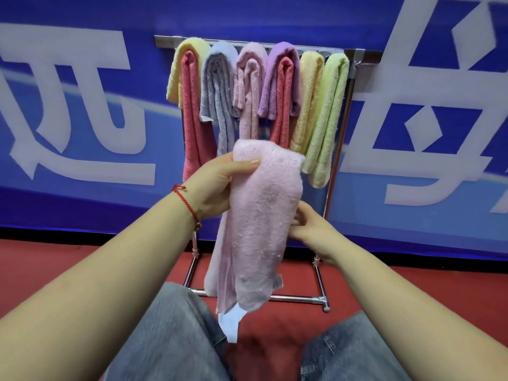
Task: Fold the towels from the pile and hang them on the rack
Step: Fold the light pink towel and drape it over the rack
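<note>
**One pink towel held up, ready for the rack**

One folded pink towel (258, 215) is held upright in front of the person, above the knees in grey jeans (170, 339) and between the body and the rack (324, 299). A white care label (229, 324) dangles from its lowest corner. The upper fold is pinched by the left hand (217, 185), thumb across the front and fingers hidden behind the cloth, so that grip is closed on the fabric. The right edge, about halfway down, is touched by the right hand (310, 229); its fingers are seen curled toward the cloth, yet whether they pinch it or merely steady it cannot be told.

The towel is judged light, soft and limp: it sags under its own weight, and its loose layers are likely to slip apart unless held together. It is best taken at the folded top, with the hanging layers supported lower down, so the fold is kept when draped. Its surface is pale pink terry, fuzzy and slightly pilled.

Farther off, the rack's top bar is crowded with hung towels (255, 86) in yellow, red, grey-blue, pink, purple and green. A blue banner (82, 105) with white characters is seen behind, over a red floor (412, 284).
</note>
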The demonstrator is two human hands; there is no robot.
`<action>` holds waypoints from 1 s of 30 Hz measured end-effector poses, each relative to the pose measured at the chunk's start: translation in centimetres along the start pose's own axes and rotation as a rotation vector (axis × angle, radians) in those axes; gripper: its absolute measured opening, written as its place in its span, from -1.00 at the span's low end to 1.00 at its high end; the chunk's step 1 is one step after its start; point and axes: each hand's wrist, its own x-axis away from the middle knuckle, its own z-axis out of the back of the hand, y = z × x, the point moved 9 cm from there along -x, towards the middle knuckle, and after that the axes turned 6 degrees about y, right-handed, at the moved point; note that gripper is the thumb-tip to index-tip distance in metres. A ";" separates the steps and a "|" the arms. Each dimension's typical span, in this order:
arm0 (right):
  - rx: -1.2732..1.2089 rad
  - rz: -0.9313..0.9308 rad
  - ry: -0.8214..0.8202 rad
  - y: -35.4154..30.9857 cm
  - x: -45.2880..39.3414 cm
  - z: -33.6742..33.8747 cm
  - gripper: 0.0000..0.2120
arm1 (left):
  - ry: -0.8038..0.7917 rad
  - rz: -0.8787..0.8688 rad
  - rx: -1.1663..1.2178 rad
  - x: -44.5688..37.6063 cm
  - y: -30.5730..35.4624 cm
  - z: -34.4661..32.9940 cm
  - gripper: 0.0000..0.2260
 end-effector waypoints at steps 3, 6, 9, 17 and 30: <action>0.116 0.061 -0.075 -1.6 -0.2 -2.3 -0.46 | -0.030 0.018 -0.007 0.2 0.5 0.1 -0.76; 0.193 0.073 -0.064 -2.9 0.0 -3.1 -0.79 | -0.083 0.030 0.012 0.4 0.9 0.0 -0.76; 0.272 0.065 -0.028 -2.8 0.1 -3.5 -0.69 | -0.139 0.051 0.012 0.7 1.0 -0.1 -0.62; 0.348 -0.033 0.038 0.0 0.4 -3.3 -0.61 | 0.064 -0.032 -0.107 0.9 1.9 0.5 -0.87; -0.404 -0.432 -0.096 4.7 2.1 -7.3 -0.78 | 0.294 -0.103 -0.102 -0.3 2.6 2.9 -0.88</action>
